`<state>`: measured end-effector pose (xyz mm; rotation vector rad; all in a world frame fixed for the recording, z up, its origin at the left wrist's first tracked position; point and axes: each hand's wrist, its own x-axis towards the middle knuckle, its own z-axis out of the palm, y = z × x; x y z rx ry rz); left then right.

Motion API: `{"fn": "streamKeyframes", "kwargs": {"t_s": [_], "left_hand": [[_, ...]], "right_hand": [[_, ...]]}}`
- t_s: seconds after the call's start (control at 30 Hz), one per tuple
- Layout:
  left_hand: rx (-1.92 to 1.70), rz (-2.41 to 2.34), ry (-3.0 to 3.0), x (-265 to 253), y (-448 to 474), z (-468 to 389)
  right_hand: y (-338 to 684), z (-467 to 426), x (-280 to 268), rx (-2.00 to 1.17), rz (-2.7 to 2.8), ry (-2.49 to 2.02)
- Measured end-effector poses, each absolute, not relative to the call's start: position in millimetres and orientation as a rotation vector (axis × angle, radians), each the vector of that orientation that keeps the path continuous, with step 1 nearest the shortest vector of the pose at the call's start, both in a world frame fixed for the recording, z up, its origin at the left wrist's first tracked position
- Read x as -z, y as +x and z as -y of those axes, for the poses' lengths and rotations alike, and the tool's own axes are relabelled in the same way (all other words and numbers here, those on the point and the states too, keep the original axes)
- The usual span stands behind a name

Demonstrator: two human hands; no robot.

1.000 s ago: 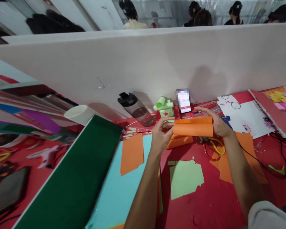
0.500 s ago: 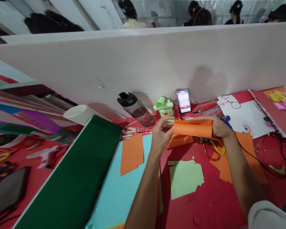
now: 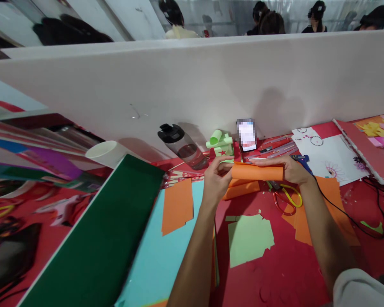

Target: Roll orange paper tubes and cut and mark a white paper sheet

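A red desk (image 3: 294,273) meets a white partition (image 3: 192,81), people (image 3: 272,23) beyond it. Left of the bottle (image 3: 188,149) stands a cup (image 3: 105,152); what either contains I cannot tell. Right of the bottle, the left hand (image 3: 218,178) pinches one end of the orange roll (image 3: 257,172); the right hand (image 3: 293,169) clasps the other.

Soft shadows fall across the pale partition (image 3: 192,85).

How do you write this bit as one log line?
left hand: holds left end of curled orange paper | right hand: at right end, fingers along far edge | green paper: on red table
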<state>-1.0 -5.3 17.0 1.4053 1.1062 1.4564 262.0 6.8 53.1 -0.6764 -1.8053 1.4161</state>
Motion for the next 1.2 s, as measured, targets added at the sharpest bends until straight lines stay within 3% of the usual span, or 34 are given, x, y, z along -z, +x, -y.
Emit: {"fn": "streamKeyframes", "kwargs": {"t_s": [0.87,1.2], "left_hand": [[-0.996,-0.987,1.34,-30,-2,12],[-1.018,-1.076,1.095,-6,-5,2]], "right_hand": [[255,-21,-27,-1.651,1.378,-0.785],[269,-17,-34,-1.727,1.319,-0.848]]}}
